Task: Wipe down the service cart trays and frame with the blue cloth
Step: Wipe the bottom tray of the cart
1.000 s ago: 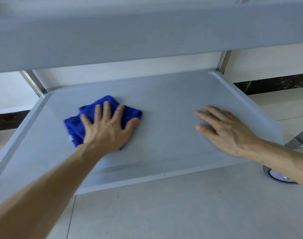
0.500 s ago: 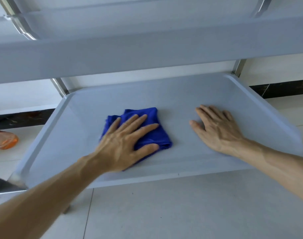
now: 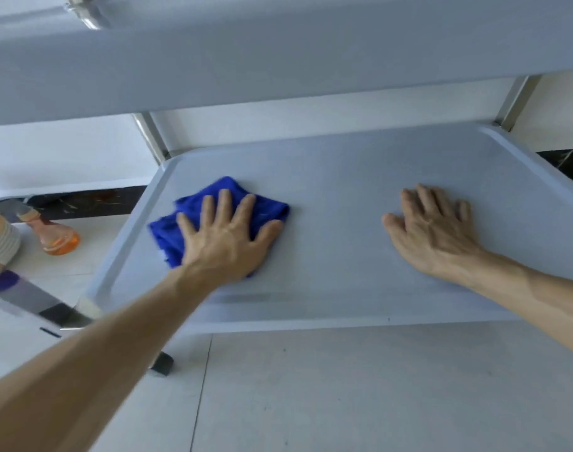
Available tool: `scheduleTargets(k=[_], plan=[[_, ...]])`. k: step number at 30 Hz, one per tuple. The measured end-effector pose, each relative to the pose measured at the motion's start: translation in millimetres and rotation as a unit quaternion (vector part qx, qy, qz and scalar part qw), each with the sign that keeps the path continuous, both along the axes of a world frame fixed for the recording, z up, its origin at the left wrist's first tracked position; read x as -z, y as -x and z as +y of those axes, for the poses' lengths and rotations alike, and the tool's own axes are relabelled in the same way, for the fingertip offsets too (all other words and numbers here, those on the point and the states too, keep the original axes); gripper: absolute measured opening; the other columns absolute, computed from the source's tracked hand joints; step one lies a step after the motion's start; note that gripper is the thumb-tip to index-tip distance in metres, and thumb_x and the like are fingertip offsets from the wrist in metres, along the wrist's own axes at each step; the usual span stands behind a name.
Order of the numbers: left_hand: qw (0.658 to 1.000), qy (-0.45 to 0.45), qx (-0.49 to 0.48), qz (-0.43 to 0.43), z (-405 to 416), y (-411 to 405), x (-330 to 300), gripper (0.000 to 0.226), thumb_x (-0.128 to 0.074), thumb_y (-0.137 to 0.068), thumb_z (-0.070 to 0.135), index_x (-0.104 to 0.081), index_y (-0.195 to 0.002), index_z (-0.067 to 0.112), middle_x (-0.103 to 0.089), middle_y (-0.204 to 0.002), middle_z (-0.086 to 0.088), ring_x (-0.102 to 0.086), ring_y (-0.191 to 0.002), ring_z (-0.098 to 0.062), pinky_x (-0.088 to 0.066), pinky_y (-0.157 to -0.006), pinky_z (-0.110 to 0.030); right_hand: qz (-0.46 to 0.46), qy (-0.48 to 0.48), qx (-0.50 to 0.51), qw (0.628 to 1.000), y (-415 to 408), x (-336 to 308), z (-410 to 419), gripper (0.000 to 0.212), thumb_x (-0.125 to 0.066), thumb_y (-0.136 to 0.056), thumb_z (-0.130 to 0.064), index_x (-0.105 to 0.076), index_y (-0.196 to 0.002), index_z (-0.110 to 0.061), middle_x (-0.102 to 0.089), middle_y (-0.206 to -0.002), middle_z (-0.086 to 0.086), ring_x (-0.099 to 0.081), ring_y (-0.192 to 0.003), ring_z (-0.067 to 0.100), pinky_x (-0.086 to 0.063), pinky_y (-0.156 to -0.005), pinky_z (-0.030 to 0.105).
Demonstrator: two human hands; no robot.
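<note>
A crumpled blue cloth lies on the left half of the cart's lower grey tray. My left hand presses flat on the cloth with fingers spread, covering its near part. My right hand rests palm down on the bare tray to the right, fingers apart, holding nothing. Another grey tray of the cart spans the top of the view above both hands. Metal frame posts stand at the back left and back right corners.
An orange spray bottle lies on the tiled floor left of the cart, beside a striped sleeve at the left edge. A cart caster shows under the tray's front left corner. Pale floor tiles fill the foreground.
My left hand has slid the cloth to the right and then back toward the tray's left side. My right hand stays planted on the tray. The view has shifted to the left.
</note>
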State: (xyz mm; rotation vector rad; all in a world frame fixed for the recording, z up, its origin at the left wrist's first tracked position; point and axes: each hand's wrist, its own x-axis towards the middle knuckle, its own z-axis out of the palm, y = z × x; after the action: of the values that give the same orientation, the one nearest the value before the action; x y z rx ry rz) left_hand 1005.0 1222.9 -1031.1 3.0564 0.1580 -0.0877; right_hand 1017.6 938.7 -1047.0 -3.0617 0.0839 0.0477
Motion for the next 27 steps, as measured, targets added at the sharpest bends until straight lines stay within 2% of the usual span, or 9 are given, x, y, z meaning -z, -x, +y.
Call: scheduleTargets(k=[4,6,9,11,14,19,22,24,27], plan=[[0.989,0.008,0.15,-0.01,-49.5,42.6,3.6,0.082,-0.011,-0.085,0.082,-0.005,-0.157,0.042,0.006,-0.169,0.003,0.008,-0.155,-0.024,0.005,-0.12,-0.062,-0.03,0.0,-0.006,1.0,1.2,0.2,-5.0,0.068,-0.025,-0.098,-0.052,-0.03,-0.152,-0.011,-0.024,-0.162,0.013,-0.019,-0.15,0.03,-0.017,-0.119,0.055],[0.976,0.01,0.218,-0.015,-45.5,63.9,3.9,0.078,-0.009,-0.086,0.08,-0.003,-0.156,0.047,0.007,-0.169,0.007,0.009,-0.155,-0.02,0.005,-0.123,-0.058,-0.039,0.0,-0.008,0.999,0.4,0.0,-5.8,0.072,-0.021,-0.095,-0.055,-0.033,-0.151,-0.011,-0.028,-0.16,0.013,-0.022,-0.149,0.03,-0.019,-0.118,0.054],[0.971,0.011,0.237,-0.034,-6.2,78.5,0.7,0.071,-0.008,-0.086,0.08,-0.004,-0.153,0.055,0.005,-0.167,0.016,0.008,-0.155,-0.011,0.002,-0.125,-0.05,-0.051,-0.007,-0.013,0.999,1.4,-1.3,-5.8,0.086,-0.011,-0.084,-0.062,-0.036,-0.15,-0.012,-0.032,-0.159,0.012,-0.025,-0.148,0.029,-0.021,-0.116,0.053],[0.98,0.008,0.195,-0.029,27.5,79.8,-1.9,0.075,-0.001,-0.081,0.084,-0.004,-0.152,0.058,0.004,-0.167,0.018,0.007,-0.154,-0.009,0.0,-0.126,-0.048,-0.046,-0.011,-0.01,0.999,2.4,-4.6,-5.3,0.088,-0.011,-0.081,-0.062,-0.035,-0.15,-0.013,-0.031,-0.16,0.012,-0.024,-0.148,0.029,-0.021,-0.116,0.051],[0.997,-0.011,0.073,-0.015,80.4,77.5,-5.8,0.09,0.008,-0.07,0.091,-0.006,-0.152,0.057,0.0,-0.169,0.01,0.001,-0.156,-0.017,-0.004,-0.125,-0.049,-0.044,-0.014,-0.007,0.999,4.4,-5.7,-2.8,0.085,-0.011,-0.082,-0.061,-0.036,-0.148,-0.014,-0.031,-0.159,0.011,-0.024,-0.148,0.029,-0.02,-0.115,0.05],[0.996,-0.028,-0.087,0.008,112.5,71.9,-3.0,0.087,0.0,-0.077,0.089,-0.008,-0.153,0.048,-0.004,-0.168,-0.003,-0.003,-0.153,-0.028,-0.017,-0.119,-0.059,-0.028,0.008,-0.023,0.999,3.4,-18.0,5.1,0.056,-0.022,-0.093,-0.046,-0.044,-0.134,-0.015,-0.037,-0.148,0.014,-0.033,-0.14,0.035,-0.027,-0.112,0.055],[0.991,-0.01,-0.13,0.003,99.4,61.8,-0.2,0.075,-0.01,-0.086,0.081,-0.01,-0.153,0.047,0.0,-0.168,-0.001,0.001,-0.154,-0.029,-0.015,-0.117,-0.062,-0.005,0.014,-0.1,0.995,0.1,-22.9,16.1,0.057,-0.024,-0.101,-0.048,-0.025,-0.155,-0.028,-0.016,-0.166,0.002,-0.014,-0.152,0.026,-0.017,-0.118,0.055],[0.989,-0.007,-0.145,-0.002,94.9,52.3,0.2,0.072,-0.013,-0.089,0.079,-0.011,-0.153,0.046,0.001,-0.168,-0.002,0.001,-0.154,-0.029,-0.013,-0.116,-0.063,0.025,-0.001,-0.114,0.993,2.8,-16.2,24.2,0.06,-0.019,-0.101,-0.056,-0.013,-0.158,-0.038,-0.006,-0.169,-0.005,-0.004,-0.155,0.023,-0.01,-0.121,0.054],[0.989,-0.009,-0.149,-0.011,93.8,31.9,0.9,0.07,-0.016,-0.091,0.077,-0.016,-0.153,0.044,-0.003,-0.167,-0.003,-0.002,-0.152,-0.031,-0.015,-0.114,-0.064,0.005,-0.016,-0.113,0.993,6.5,-4.6,26.2,0.063,-0.01,-0.097,-0.063,-0.01,-0.157,-0.044,-0.006,-0.169,-0.008,-0.004,-0.155,0.022,-0.008,-0.122,0.053]])
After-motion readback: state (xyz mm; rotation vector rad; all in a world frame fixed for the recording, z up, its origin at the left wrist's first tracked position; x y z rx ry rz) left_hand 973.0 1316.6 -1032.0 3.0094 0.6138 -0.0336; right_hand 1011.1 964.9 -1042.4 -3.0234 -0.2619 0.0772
